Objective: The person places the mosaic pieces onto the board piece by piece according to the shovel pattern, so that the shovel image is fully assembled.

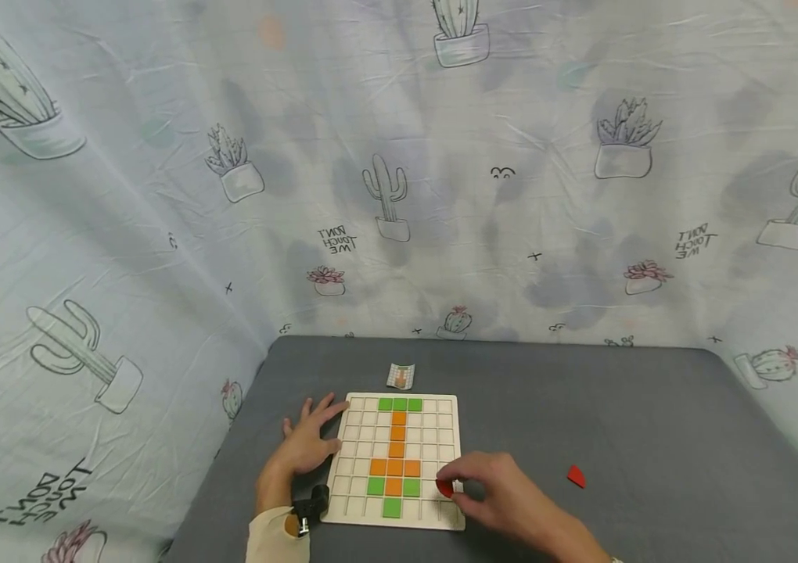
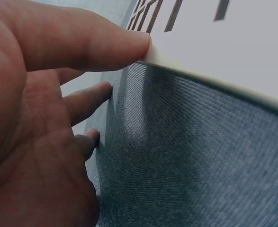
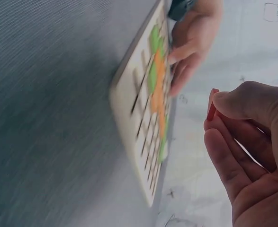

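A cream grid board lies on the table, with orange square tiles in a cross-like column and green square tiles at its top and bottom. My right hand pinches a small red piece between thumb and fingertips, over the board's lower right squares. In the right wrist view the piece is seen edge-on, held up off the board. My left hand has its fingers spread at the board's left side, the thumb touching the board's edge.
A second red piece with one curved side lies on the grey table to the right. Behind the board is a small picture card with an orange and green pattern. A cactus-print cloth hangs around the table.
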Tool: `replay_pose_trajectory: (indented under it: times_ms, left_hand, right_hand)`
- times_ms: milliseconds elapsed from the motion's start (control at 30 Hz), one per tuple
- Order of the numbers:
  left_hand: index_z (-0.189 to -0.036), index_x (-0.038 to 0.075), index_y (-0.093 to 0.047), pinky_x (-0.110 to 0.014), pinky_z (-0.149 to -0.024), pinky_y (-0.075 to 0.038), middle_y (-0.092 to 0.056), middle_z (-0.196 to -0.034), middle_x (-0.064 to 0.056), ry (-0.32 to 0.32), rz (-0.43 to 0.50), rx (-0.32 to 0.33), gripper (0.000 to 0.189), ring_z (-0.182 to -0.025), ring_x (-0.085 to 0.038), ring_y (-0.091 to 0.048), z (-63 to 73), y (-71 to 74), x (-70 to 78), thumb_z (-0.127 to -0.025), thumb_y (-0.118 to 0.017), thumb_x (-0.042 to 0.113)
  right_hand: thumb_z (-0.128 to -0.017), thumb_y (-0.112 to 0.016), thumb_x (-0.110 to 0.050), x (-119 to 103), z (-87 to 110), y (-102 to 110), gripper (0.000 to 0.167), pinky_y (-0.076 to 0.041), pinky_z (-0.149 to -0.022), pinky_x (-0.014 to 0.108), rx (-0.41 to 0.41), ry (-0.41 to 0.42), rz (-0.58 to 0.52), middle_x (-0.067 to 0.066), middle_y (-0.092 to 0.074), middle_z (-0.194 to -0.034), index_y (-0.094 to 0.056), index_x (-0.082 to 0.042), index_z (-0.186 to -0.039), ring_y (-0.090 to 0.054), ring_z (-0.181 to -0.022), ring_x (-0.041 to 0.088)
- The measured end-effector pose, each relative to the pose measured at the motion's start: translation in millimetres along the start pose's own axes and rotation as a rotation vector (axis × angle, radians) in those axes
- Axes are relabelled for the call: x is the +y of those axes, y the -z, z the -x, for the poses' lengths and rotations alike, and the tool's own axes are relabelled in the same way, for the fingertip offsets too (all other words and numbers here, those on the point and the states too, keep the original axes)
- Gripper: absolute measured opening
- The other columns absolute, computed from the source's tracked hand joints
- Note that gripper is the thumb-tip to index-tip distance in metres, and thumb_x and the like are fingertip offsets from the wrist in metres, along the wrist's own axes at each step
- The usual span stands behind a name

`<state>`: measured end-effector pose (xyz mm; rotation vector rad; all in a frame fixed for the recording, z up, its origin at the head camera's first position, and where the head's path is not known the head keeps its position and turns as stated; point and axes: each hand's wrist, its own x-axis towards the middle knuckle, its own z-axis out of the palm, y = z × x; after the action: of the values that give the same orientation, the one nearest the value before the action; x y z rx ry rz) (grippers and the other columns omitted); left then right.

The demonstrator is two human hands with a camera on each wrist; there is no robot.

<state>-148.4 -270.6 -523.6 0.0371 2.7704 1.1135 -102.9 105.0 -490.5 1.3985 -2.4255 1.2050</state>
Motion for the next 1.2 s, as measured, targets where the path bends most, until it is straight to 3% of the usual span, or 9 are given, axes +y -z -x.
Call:
replay_pose_trajectory:
  times_ms: [167,433,667,833,1200]
  left_hand:
    - [-0.16,0.016,-0.058,-0.085,-0.12,0.014,-0.028,-0.18,-0.022,-0.003,0.001,-0.004,0.071,-0.167,-0.057,0.0,-1.2,0.1,-0.3,-0.092,-0.073,0.0]
    - [-0.159,0.015,-0.059,-0.087,-0.12,0.013,-0.029,-0.179,-0.023,-0.007,0.001,-0.003,0.071,-0.167,-0.058,0.0,-2.9,-0.5,-0.8,-0.092,-0.073,0.0]
    - [-0.158,0.015,-0.06,-0.087,-0.12,0.011,-0.031,-0.178,-0.023,-0.004,-0.022,0.005,0.07,-0.167,-0.058,-0.003,-2.3,0.0,1.4,-0.091,-0.074,0.001]
    - [-0.158,0.016,-0.06,-0.088,-0.12,0.01,-0.032,-0.178,-0.023,-0.011,-0.031,0.008,0.07,-0.166,-0.059,-0.004,-1.2,-0.4,2.7,-0.091,-0.073,0.003]
    - [-0.158,0.014,-0.06,-0.088,-0.12,0.011,-0.032,-0.178,-0.023,-0.008,-0.028,0.011,0.07,-0.167,-0.058,-0.004,0.0,0.8,2.2,-0.091,-0.073,0.002]
  right_hand:
    - [-0.091,-0.083,0.003,-7,-16.7,-11,0.033,-0.067,-0.085,0.03,-0.025,-0.024,-0.062,-0.004,-0.083,-0.111,-0.08,-0.014,-0.119,-0.078,-0.097,0.008]
    - [-0.09,-0.085,0.002,-11,-36.2,-35,0.03,-0.062,-0.09,0.019,-0.033,0.007,-0.068,-0.004,-0.083,-0.111,-0.081,-0.01,-0.116,-0.078,-0.097,0.005]
    - [-0.091,-0.083,0.0,-12,-50.6,-51,0.027,-0.063,-0.086,0.022,-0.101,-0.055,-0.096,-0.005,-0.084,-0.107,-0.083,-0.009,-0.116,-0.075,-0.093,0.002]
    - [-0.091,-0.082,0.002,-10,-56.1,-64,0.026,-0.064,-0.085,0.023,-0.127,-0.035,-0.128,-0.003,-0.083,-0.106,-0.083,-0.008,-0.114,-0.074,-0.092,0.002]
    - [-0.089,-0.082,-0.002,-6,-65.3,-81,0.024,-0.05,-0.088,0.006,-0.189,0.062,0.044,-0.008,-0.081,-0.1,-0.083,-0.014,-0.111,-0.071,-0.086,0.001]
